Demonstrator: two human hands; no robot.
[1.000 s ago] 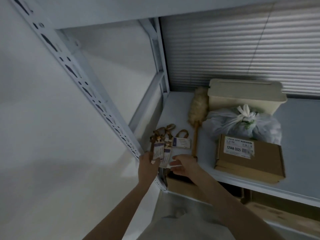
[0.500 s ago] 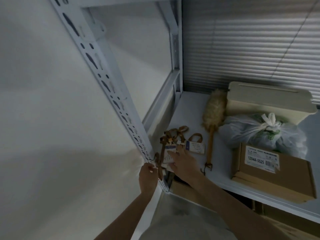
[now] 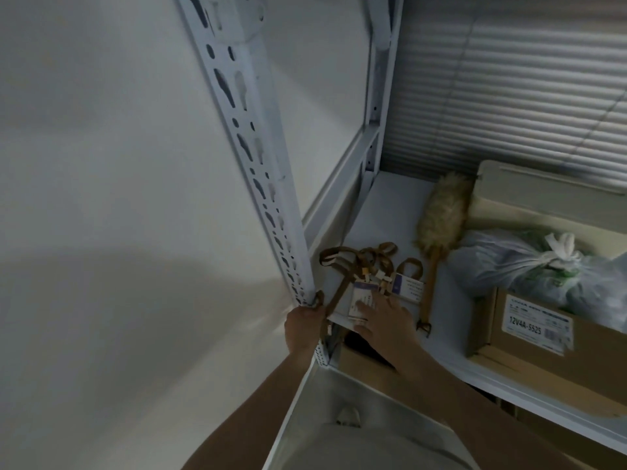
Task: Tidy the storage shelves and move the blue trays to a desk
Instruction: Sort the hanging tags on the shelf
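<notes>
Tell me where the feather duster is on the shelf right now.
In the head view the feather duster lies on the white shelf, right of the lanyard badges and left of the grey plastic bag, handle pointing toward the front edge.

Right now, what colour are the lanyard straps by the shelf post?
Brown. The lanyard straps show best in the head view, looped at the shelf's front left corner.

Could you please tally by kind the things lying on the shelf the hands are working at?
Lanyard badges: at least 2, tangled
Feather duster: 1
Tied plastic bag: 1
Cardboard box: 1
Cream lidded bin: 1
Total: at least 6
</notes>
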